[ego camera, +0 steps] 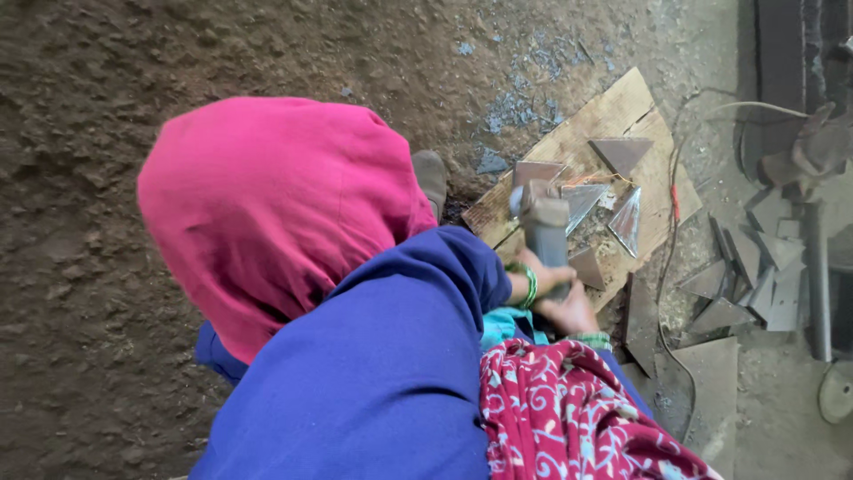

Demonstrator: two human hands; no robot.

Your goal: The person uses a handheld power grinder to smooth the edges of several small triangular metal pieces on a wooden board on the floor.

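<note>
I squat over a wooden board (622,107) on the dirt floor. My left hand (553,274), with green bangles at the wrist, is wrapped around the body of a grey angle grinder (544,227). My right hand (570,316) sits just behind it at the tool's rear end. The grinder's head points away from me and rests among several triangular metal plates (622,151) lying on the board. One plate (586,267) lies right beside my hands. My blue sleeve (400,356) and pink-clothed knee (267,204) fill the left and middle of the view.
More cut metal pieces (746,284) are heaped at the right beside a metal stand (817,267). A thin cable (666,267) runs along the board's right edge. My shoe (432,175) stands by the board's near corner. Metal shavings (515,107) litter the floor beyond.
</note>
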